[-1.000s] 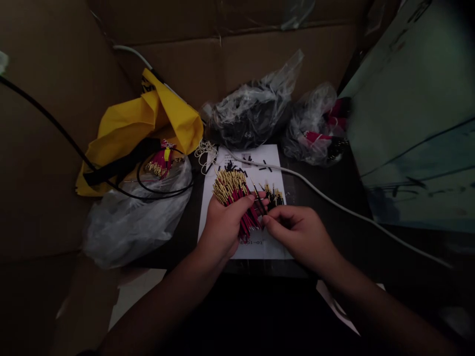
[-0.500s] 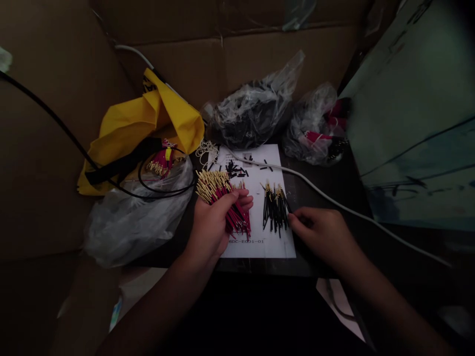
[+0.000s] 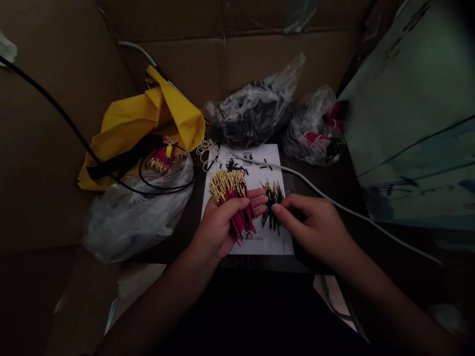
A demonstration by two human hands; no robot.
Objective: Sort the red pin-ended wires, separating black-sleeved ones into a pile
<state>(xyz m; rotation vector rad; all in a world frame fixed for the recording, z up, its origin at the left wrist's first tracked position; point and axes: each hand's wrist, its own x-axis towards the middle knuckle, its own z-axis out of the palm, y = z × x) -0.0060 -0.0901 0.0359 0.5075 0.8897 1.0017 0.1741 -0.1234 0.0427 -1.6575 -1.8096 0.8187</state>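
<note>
A thick bundle of red wires (image 3: 237, 212) with gold metal tips lies across my left hand (image 3: 218, 225), held under the thumb with the fingers stretched out beneath. To its right, a bunch of black wires (image 3: 273, 202) with gold tips rests on a white printed sheet (image 3: 282, 242). My right hand (image 3: 315, 225) is at the right edge of the black bunch, thumb and index finger pinched together; whether a wire is between them is too dark to make out. Short black tube pieces (image 3: 233, 166) are scattered on the upper part of the sheet.
Behind the sheet sit a clear plastic bag with dark contents (image 3: 252, 113) and another bag with red bundles (image 3: 311, 128). On the left are a yellow bag (image 3: 126, 118), a tied red wire bundle (image 3: 163, 157) and crumpled plastic (image 3: 137, 217). A white cable (image 3: 315, 185) crosses the table.
My left hand has shifted right with the red wires, nearer the black bunch. My right hand has moved left and slightly up, now overlapping the black wires' right side.
</note>
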